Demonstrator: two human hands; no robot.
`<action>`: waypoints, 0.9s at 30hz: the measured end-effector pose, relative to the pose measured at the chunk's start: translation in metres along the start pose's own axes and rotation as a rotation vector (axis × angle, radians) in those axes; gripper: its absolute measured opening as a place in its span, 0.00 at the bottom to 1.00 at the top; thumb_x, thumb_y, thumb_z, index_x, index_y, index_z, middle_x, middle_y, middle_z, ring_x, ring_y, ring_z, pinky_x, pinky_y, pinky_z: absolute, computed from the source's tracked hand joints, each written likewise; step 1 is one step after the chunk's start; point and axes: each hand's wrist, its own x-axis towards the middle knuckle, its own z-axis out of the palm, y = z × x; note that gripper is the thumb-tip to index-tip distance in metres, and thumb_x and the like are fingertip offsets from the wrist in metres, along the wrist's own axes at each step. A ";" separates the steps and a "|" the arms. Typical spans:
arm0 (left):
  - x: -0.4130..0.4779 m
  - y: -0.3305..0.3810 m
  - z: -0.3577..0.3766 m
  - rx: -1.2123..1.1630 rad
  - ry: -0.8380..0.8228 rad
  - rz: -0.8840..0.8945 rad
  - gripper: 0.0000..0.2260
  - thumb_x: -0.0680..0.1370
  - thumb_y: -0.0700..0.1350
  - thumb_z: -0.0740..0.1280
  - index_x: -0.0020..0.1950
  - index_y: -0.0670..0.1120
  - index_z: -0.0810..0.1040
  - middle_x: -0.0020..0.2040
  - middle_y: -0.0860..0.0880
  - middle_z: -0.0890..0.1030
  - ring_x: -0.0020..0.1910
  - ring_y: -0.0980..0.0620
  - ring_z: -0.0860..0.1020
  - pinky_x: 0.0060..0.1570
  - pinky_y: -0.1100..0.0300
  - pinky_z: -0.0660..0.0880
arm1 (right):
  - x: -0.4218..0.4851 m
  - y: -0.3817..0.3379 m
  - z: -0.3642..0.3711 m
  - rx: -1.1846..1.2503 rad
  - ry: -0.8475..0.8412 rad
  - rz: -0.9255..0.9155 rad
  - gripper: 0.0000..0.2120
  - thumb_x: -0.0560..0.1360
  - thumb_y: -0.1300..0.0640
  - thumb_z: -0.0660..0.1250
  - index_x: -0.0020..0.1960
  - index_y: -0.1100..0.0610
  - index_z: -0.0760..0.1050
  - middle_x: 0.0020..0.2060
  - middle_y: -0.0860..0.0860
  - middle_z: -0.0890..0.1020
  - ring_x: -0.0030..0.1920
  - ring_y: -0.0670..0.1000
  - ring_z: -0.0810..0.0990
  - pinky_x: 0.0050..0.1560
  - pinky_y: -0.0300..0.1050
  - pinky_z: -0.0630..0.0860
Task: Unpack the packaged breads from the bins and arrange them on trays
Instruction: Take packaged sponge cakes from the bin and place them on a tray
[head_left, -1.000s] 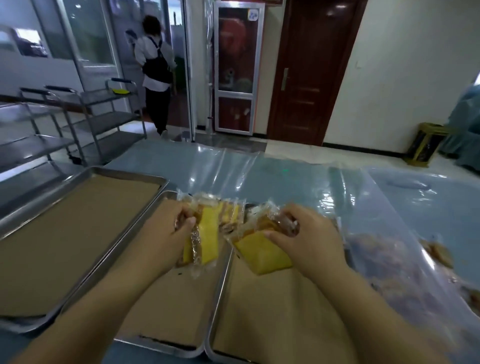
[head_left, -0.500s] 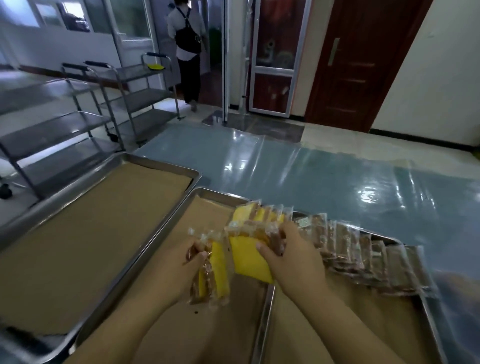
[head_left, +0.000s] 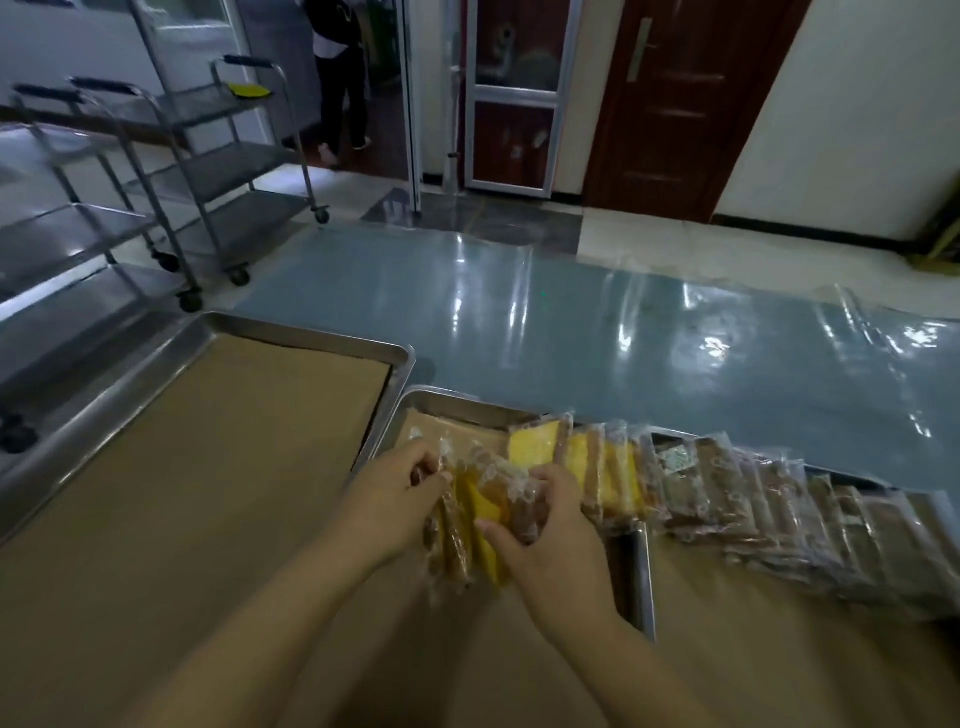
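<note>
Over the middle tray, lined with brown paper, both hands hold a small bunch of packaged breads in clear wrappers, yellow and brown slices standing on edge. My left hand grips the bunch's left side. My right hand grips its right side, thumb on the yellow slice. Behind my right hand a row of packaged breads leans in a line across the middle tray and the right tray.
A third paper-lined tray lies at the left with nothing on it. The table is covered in blue film. Steel trolleys stand on the floor at far left. A person stands by the glass door beyond.
The view has tilted down and left. My hands have come closer together and lowered the bunch toward the middle tray, just left of the leaning row.
</note>
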 end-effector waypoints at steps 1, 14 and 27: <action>0.012 -0.002 -0.003 0.012 -0.017 0.023 0.05 0.75 0.52 0.64 0.39 0.59 0.72 0.35 0.55 0.77 0.34 0.60 0.76 0.35 0.61 0.74 | 0.005 -0.002 0.006 0.013 0.022 -0.010 0.32 0.67 0.43 0.73 0.62 0.33 0.57 0.52 0.33 0.72 0.53 0.39 0.74 0.52 0.39 0.76; 0.067 -0.029 0.015 -0.263 -0.311 0.099 0.21 0.78 0.48 0.64 0.65 0.68 0.65 0.53 0.65 0.74 0.53 0.66 0.73 0.42 0.72 0.69 | 0.035 0.026 0.017 -0.189 -0.095 -0.031 0.24 0.70 0.43 0.70 0.56 0.33 0.57 0.54 0.32 0.64 0.50 0.32 0.71 0.41 0.26 0.70; 0.067 -0.058 0.036 0.244 -0.216 0.370 0.28 0.76 0.49 0.66 0.74 0.57 0.59 0.70 0.55 0.60 0.67 0.56 0.61 0.64 0.64 0.62 | 0.042 0.029 0.030 -0.688 0.066 -0.132 0.21 0.68 0.41 0.71 0.55 0.52 0.74 0.53 0.48 0.75 0.53 0.50 0.71 0.54 0.44 0.70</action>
